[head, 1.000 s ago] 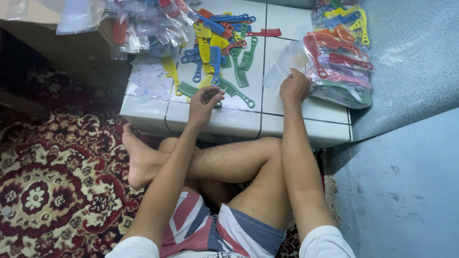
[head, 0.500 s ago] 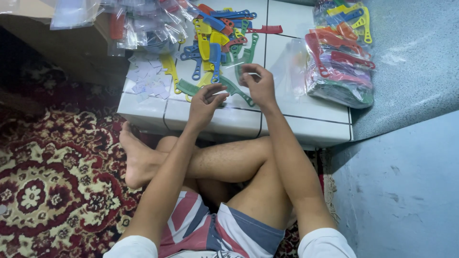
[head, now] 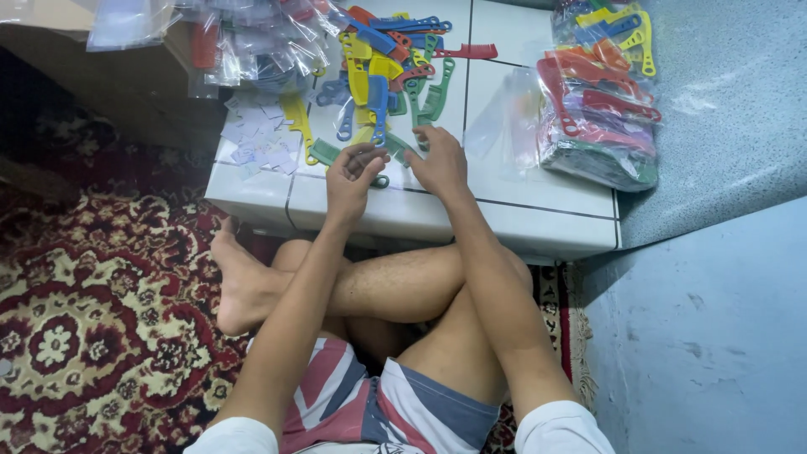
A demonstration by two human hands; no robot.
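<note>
I sit cross-legged on a carpet in front of a low white tiled ledge (head: 538,220). A loose pile of coloured plastic combs (head: 388,71) in yellow, blue, green and red lies on it. My left hand (head: 353,172) rests at the near edge of the pile, fingers curled over a green comb (head: 329,154). My right hand (head: 437,160) lies palm down beside it, fingertips touching the green combs at the pile's near side. Whether either hand grips a comb is unclear.
A stack of bagged combs (head: 598,101) sits at the ledge's right. Clear plastic bags (head: 252,42) and small paper slips (head: 252,134) lie at the left. A red patterned carpet (head: 84,319) covers the floor; a blue-grey wall (head: 714,319) stands on the right.
My right hand has moved left from beside the bagged stack to the loose comb pile, next to my left hand. My left hand stayed at the pile's near edge.
</note>
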